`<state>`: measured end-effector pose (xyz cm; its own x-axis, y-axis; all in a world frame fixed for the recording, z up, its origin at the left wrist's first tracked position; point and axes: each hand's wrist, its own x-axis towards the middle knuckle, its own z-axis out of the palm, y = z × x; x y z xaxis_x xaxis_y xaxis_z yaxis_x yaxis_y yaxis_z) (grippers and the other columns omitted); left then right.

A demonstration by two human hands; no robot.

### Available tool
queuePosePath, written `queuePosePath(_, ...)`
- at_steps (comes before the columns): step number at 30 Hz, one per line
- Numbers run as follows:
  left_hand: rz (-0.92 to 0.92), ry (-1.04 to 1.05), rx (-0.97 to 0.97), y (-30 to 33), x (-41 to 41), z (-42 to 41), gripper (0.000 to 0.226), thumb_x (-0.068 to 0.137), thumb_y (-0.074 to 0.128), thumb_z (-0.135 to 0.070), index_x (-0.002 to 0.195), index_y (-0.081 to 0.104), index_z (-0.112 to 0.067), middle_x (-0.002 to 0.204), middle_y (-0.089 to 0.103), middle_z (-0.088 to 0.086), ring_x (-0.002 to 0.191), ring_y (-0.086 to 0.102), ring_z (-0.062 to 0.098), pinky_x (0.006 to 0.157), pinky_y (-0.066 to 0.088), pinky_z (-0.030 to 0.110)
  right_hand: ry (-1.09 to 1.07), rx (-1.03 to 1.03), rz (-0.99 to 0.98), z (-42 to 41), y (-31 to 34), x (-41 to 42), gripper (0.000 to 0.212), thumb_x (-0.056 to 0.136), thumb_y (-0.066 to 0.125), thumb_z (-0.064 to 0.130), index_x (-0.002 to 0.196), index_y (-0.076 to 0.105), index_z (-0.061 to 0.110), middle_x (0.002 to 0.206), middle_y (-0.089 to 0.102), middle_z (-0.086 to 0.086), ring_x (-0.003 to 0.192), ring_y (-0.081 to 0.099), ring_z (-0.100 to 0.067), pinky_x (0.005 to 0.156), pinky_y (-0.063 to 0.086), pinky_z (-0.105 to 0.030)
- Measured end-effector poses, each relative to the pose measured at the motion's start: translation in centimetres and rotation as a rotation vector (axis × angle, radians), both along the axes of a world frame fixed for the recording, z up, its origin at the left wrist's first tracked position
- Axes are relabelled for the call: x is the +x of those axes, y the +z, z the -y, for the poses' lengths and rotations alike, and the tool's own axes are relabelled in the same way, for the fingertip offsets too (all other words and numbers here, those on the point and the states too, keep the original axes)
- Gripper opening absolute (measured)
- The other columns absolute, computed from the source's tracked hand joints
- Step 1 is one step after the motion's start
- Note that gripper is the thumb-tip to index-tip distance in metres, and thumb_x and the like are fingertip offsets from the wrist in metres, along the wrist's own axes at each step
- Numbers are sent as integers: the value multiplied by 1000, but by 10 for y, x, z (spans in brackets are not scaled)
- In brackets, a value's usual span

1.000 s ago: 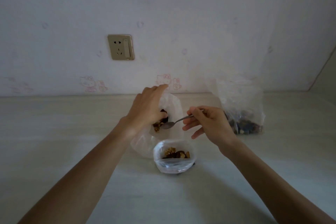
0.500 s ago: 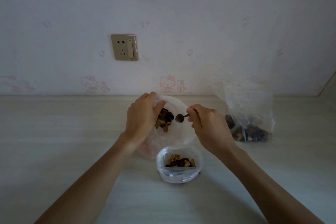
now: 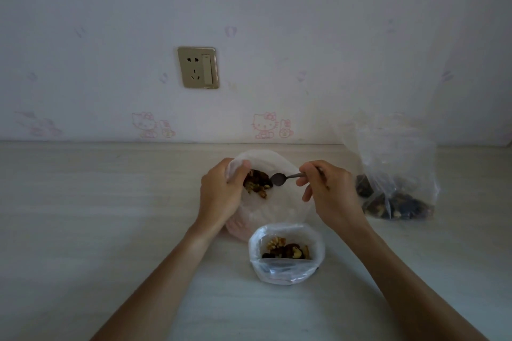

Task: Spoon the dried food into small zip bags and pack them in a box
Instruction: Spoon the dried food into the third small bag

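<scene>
Item: dried-food bagging, in progress

Surface: pale table [image 3: 83,230], its far edge met by a papered wall [image 3: 277,22] with a socket plate [image 3: 198,67].

Source bag [image 3: 277,202]: large, translucent, near the middle of the table toward the far edge. Its rim is gripped by the left hand [image 3: 221,194], fingers curled over the plastic, so the mouth is held wide. Dried food [image 3: 256,184] is seen inside, against the left hand.

Spoon [image 3: 279,178]: pinched by the handle in the right hand [image 3: 329,196], thumb and fingers closed on it, bowl held over the open mouth beside the food. The bowl appears unloaded.

Small zip bag [image 3: 286,253]: stood open just nearer the front edge, partly filled, not yet sealed.

Second bag [image 3: 396,174]: toward the right edge of the table, clear, with dark dried food at its bottom; untouched.

Progress, as judged: early. One small bag is part-filled; sealing and packing are outstanding.

Not determined: no box is in view. The depth of the source bag's contents is hidden by the left hand and cloudy plastic. The small bag's zip strip cannot be made out
</scene>
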<state>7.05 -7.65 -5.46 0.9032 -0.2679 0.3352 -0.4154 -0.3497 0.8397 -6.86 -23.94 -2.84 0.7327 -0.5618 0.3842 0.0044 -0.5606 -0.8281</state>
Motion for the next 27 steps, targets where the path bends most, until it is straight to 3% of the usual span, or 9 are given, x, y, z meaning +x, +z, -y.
queuePosePath(4, -27, -26, -131, 1, -7, 4, 29, 104, 56, -43, 97, 74, -21, 89, 76, -7, 83, 69, 3, 72, 50, 16, 3, 111, 21, -2, 2, -1, 28, 107, 49, 18, 87, 65, 27, 79, 74, 0, 54, 65, -15, 44, 43, -15)
queuePosePath(8, -69, -29, -183, 6, -5, 5, 26, 105, 55, -40, 102, 75, -24, 93, 76, -10, 89, 69, -1, 79, 52, 20, 3, 146, 43, -3, 2, 0, 26, 107, 50, 18, 88, 67, 23, 77, 74, 0, 52, 64, -14, 44, 43, -15)
queuePosePath(12, -143, -42, -169, 8, 0, 3, 35, 100, 60, -49, 100, 75, -17, 94, 78, -3, 90, 73, 10, 80, 58, 31, -20, 90, 59, -3, 2, -1, 25, 108, 49, 20, 90, 67, 21, 76, 73, 2, 50, 62, -10, 46, 44, -16)
queuePosePath(16, -200, -40, -99, 5, 2, 0, 22, 88, 73, -49, 89, 75, -27, 82, 77, -16, 75, 71, -3, 62, 54, 16, -65, 23, 135, -2, 5, -6, 26, 108, 48, 25, 89, 65, 23, 72, 71, 3, 49, 62, -10, 49, 47, -17)
queuePosePath(18, -164, -22, -61, 5, 4, -2, 27, 88, 73, -45, 85, 75, -18, 79, 76, -7, 71, 71, 4, 53, 53, 19, -60, 18, 152, -2, 5, -7, 28, 108, 48, 25, 87, 65, 22, 69, 71, 3, 48, 61, -11, 48, 47, -17)
queuePosePath(20, -144, -17, -61, 5, 4, -3, 41, 92, 68, -44, 88, 72, -4, 81, 76, 9, 77, 73, 21, 68, 62, 37, -51, 7, 125, -2, 5, -8, 31, 108, 47, 26, 82, 64, 24, 66, 70, 3, 46, 61, -11, 47, 47, -17)
queuePosePath(22, -150, -49, -102, 6, 4, -2, 41, 97, 64, -44, 93, 73, -4, 87, 76, 12, 84, 73, 26, 77, 62, 46, -56, 27, 79, -3, 4, -7, 32, 108, 47, 27, 81, 63, 25, 65, 70, 2, 46, 61, -11, 44, 46, -18)
queuePosePath(25, -214, -136, -187, 7, 2, 0, 23, 100, 62, -44, 94, 78, -29, 91, 80, -10, 89, 75, 5, 82, 60, 33, -74, 155, 33, -3, 2, -3, 32, 109, 47, 27, 83, 65, 19, 68, 73, -1, 48, 66, -19, 40, 45, -21)
queuePosePath(27, -243, -190, -217, 8, 1, 1, 21, 101, 62, -45, 98, 78, -33, 96, 80, -16, 96, 75, 0, 86, 57, 29, -77, 258, 22, -2, 0, -1, 31, 109, 48, 26, 87, 67, 15, 70, 75, -1, 48, 68, -23, 38, 45, -25)
